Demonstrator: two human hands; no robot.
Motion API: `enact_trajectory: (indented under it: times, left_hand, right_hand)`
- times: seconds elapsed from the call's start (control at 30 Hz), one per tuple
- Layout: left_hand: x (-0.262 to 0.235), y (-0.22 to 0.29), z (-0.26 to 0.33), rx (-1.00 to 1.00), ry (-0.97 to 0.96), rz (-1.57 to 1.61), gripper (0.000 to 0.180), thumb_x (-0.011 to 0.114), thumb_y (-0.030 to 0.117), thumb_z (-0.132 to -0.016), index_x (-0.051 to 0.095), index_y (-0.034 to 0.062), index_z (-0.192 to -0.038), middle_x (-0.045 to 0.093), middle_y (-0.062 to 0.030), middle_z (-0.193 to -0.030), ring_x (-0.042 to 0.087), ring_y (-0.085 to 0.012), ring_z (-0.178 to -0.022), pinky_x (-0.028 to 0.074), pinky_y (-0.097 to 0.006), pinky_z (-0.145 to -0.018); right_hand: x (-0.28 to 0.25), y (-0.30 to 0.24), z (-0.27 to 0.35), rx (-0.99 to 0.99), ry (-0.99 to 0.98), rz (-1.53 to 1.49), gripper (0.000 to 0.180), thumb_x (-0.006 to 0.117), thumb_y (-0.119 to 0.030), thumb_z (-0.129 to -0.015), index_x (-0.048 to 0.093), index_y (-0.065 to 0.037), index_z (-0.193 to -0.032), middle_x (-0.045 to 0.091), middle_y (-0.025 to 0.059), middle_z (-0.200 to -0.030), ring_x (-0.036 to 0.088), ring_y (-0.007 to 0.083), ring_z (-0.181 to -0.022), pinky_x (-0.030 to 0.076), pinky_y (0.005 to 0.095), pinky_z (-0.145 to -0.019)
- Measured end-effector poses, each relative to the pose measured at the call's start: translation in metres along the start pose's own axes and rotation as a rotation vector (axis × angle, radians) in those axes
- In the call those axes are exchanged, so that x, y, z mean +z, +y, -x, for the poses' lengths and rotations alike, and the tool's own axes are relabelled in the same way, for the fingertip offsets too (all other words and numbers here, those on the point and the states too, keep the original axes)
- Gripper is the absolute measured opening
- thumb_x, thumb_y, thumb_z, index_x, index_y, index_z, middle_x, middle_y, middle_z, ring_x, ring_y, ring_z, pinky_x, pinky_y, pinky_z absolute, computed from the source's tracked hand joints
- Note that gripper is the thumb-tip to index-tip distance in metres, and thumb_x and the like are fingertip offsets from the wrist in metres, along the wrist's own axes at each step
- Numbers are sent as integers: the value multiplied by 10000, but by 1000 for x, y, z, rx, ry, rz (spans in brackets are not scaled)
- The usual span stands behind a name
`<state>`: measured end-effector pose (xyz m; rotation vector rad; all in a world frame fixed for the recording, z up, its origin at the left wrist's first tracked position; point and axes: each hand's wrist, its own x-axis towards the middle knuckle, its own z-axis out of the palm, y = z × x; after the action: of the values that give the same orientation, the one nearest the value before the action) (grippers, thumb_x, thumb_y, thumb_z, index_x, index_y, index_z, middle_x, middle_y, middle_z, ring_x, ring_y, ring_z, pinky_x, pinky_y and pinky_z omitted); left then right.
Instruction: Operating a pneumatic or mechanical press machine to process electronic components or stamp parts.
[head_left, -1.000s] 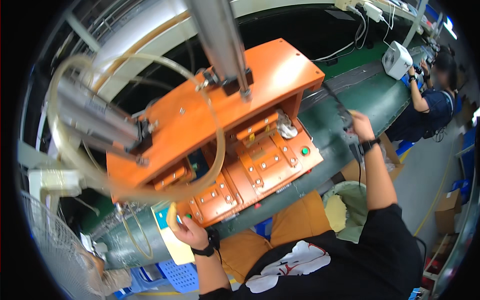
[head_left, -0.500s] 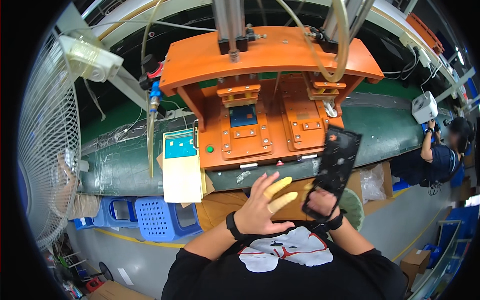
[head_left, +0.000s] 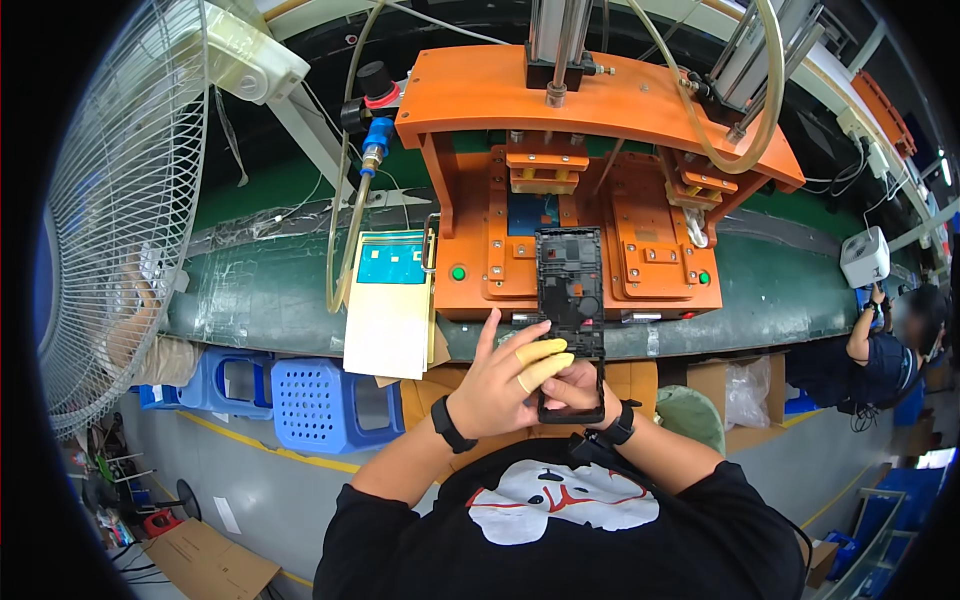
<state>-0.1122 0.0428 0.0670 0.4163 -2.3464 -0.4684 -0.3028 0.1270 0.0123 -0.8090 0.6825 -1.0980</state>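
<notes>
A black plastic frame [head_left: 572, 285], long and open-backed with ribs and cut-outs, is held upright at its lower end by my right hand [head_left: 578, 386]. That hand's fingers wrap round the bottom opening. My left hand [head_left: 497, 385] is at the frame's lower left side, fingers stretched and spread, two wearing yellow finger cots. Those two fingertips lie over the frame's lower part; whether they press on it I cannot tell. Behind the frame stands an orange twin-station press [head_left: 590, 100]. In its left station lies a blue sheet [head_left: 528, 214], partly hidden by the frame.
Left of the press, yellow sheets [head_left: 385, 330] with a blue piece on top overhang the green bench [head_left: 260, 285]. A caged fan [head_left: 120, 220] stands far left. Blue stools [head_left: 315, 405] are below the bench. A person [head_left: 880, 345] sits at the right by a white box-shaped device [head_left: 864, 257].
My right hand has brought the frame left and turned it upright, in front of the press. My left hand has come up to it. The view has shifted, so the press appears further right.
</notes>
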Motion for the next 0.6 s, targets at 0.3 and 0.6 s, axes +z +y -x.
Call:
enact_trajectory:
  times: [0.3, 0.6]
  left_hand:
    - [-36, -64, -57, -42, 78, -22, 594, 859, 417, -822, 660, 123, -1298, 702, -112, -1280, 634, -320, -1300, 196, -614, -1261]
    - [-58, -96, -98, -70, -252, -217, 684, 846, 274, -746, 612, 89, -1362, 613, -135, -1307, 563, -389, -1245, 384, -551, -1156]
  right_hand:
    - [-1, -7, -8, -34, 251, 376, 300, 614, -119, -1067, 628, 5, -1340, 725, 34, -1117, 649, 60, -950, 534, 238, -869]
    - [-19, 17, 33, 113, 332, 606, 242, 680, -151, -1036, 705, 7, -1218, 706, -22, -952, 568, 33, -804, 507, 226, -757]
